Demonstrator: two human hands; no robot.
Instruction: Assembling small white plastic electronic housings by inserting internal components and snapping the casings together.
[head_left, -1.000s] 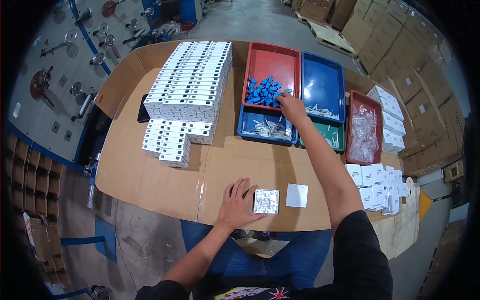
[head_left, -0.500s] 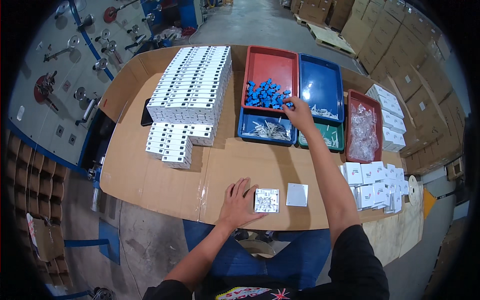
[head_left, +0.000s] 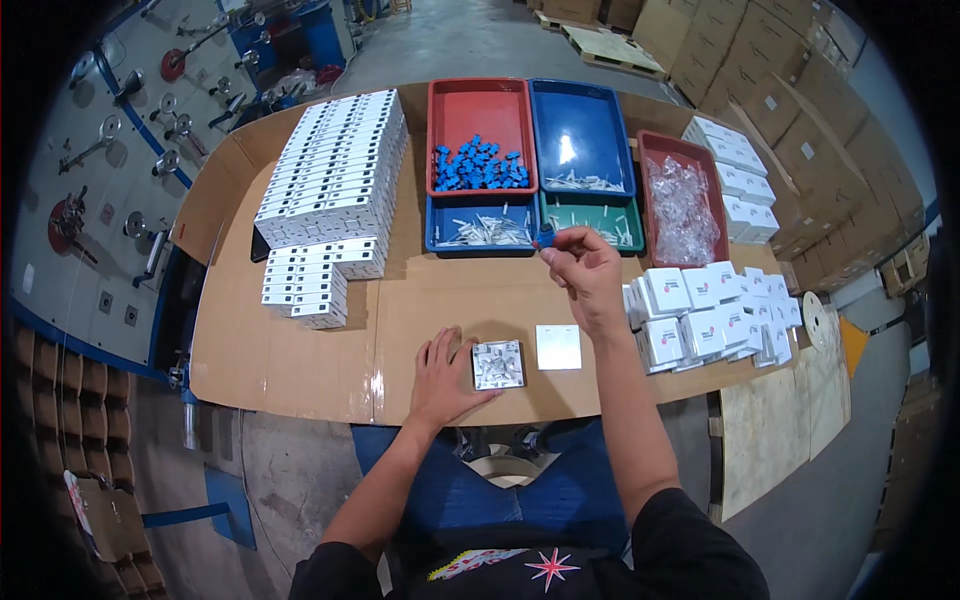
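On the near part of the cardboard-covered table lies an open square white box [head_left: 498, 366], its inside pale and detailed. My left hand [head_left: 437, 382] lies flat along its left side, fingers spread, thumb at the near edge. Right of the box is a flat white square plate [head_left: 558, 347]. My right hand [head_left: 588, 273] is raised over the table, thumb and forefinger pinching a small blue piece [head_left: 545, 238]. More such blue pieces [head_left: 478, 166] are heaped in a red tray [head_left: 480, 108] at the back.
A blue tray [head_left: 430, 222] and a green tray [head_left: 632, 212] hold small white sticks; another blue tray [head_left: 582, 120] stands behind. A dark red tray [head_left: 682, 145] holds clear plastic bags. Stacked white boxes [head_left: 330, 170] stand left, and small white packages [head_left: 700, 310] right.
My right hand has come back from the red tray toward me, with a small blue piece in its fingers. The left hand stays by the square box. The whole view has shifted.
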